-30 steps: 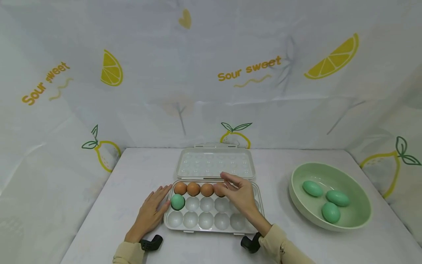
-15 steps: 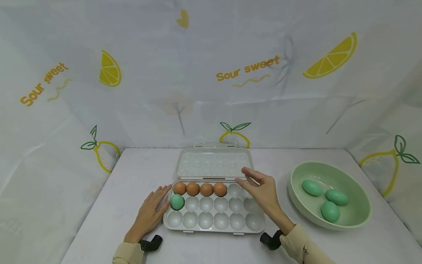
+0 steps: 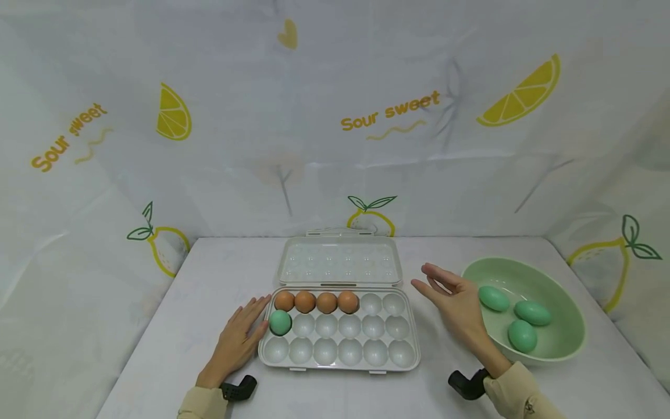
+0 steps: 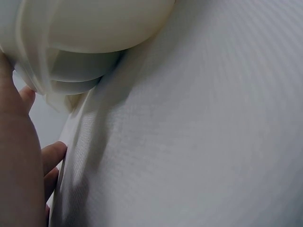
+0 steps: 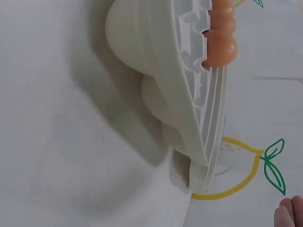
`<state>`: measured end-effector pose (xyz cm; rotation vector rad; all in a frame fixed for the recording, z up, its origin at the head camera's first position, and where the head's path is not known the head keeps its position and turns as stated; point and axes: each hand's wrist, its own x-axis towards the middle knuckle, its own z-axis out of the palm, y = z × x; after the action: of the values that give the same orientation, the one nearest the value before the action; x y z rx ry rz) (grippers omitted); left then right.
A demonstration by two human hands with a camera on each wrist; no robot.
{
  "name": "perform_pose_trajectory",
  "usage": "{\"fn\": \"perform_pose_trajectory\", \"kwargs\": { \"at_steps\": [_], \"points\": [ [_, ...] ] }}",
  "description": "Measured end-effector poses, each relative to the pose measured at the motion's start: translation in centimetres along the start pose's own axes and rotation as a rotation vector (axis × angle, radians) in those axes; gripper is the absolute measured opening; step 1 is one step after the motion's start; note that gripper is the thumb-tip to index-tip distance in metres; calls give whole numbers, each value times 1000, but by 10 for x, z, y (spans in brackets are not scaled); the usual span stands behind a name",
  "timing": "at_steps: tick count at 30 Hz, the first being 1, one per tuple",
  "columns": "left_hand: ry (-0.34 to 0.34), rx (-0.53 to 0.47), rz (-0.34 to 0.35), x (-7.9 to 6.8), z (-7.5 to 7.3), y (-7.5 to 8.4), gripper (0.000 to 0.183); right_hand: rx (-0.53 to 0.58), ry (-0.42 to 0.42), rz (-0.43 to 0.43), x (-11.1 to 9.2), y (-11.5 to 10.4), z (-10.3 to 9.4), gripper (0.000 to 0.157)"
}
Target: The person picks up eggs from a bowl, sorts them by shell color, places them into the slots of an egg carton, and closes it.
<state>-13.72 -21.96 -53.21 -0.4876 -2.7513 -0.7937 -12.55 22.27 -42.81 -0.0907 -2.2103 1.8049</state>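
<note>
A white plastic egg tray (image 3: pixel 339 369) lies on the table with its lid (image 3: pixel 340 262) folded back. Several brown eggs (image 3: pixel 327 302) fill the left part of its back row, and one green egg (image 3: pixel 280 322) sits at the left end of the middle row. My left hand (image 3: pixel 238 338) rests at the tray's left edge, fingers extended. Between the tray and the bowl, my right hand (image 3: pixel 458 302) is in the air with nothing in it, thumb and fingers apart. In the right wrist view only fingertips (image 5: pixel 291 212) show, at the lower right corner.
A pale green bowl (image 3: pixel 567 317) stands on the right of the table, with 3 green eggs (image 3: pixel 532 312) inside; my right hand overlaps its left rim in the head view. Behind the table hangs a white cloth (image 3: pixel 235 174) printed with lemons.
My right hand has let go of the fourth brown egg in the back row and moved right, off the tray toward the bowl. My left hand has stayed at the tray's edge.
</note>
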Motion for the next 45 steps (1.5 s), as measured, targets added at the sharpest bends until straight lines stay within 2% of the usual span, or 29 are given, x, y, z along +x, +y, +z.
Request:
{"fn": "perform_pose_trajectory", "kwargs": {
  "at_steps": [10,19,26,35,41,45],
  "points": [
    [-2,-4,-1,0,-1,0,54,-89,40,24,1,9,-28,53],
    [-2,0,4,0,0,0,54,-143,64,2,0,21,-60,54],
    [-1,-1,4,0,0,0,54,-74,51,63,4,29,-84,51],
    [11,-5,12,-1,0,0,55,-129,56,91,10,42,-101,52],
    [10,-6,6,-2,-1,0,55,-197,45,92,11,46,-112,49],
    [-1,-12,4,-1,-1,0,55,-290,61,118,10,49,-118,48]
  ]
}}
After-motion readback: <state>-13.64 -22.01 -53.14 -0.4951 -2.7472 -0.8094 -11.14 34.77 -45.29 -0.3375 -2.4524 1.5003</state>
